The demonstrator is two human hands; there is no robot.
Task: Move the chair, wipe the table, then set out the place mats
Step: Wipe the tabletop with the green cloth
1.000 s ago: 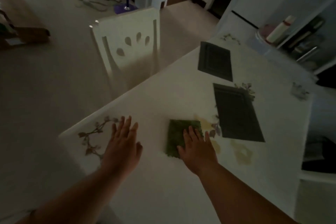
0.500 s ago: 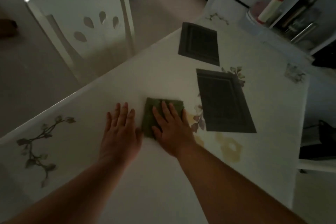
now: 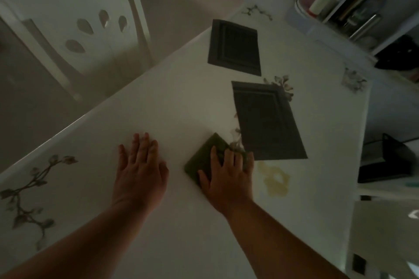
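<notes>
Sliding right since a moment ago, my right hand (image 3: 227, 176) has carried the green cloth (image 3: 205, 161) away from my left hand (image 3: 139, 170), up against the nearer place mat (image 3: 267, 120). Both palms lie flat with fingers spread on the white table (image 3: 158, 108); the right one presses the cloth.

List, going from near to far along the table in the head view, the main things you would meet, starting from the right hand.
right hand → green cloth → nearer dark place mat → farther dark place mat
</notes>
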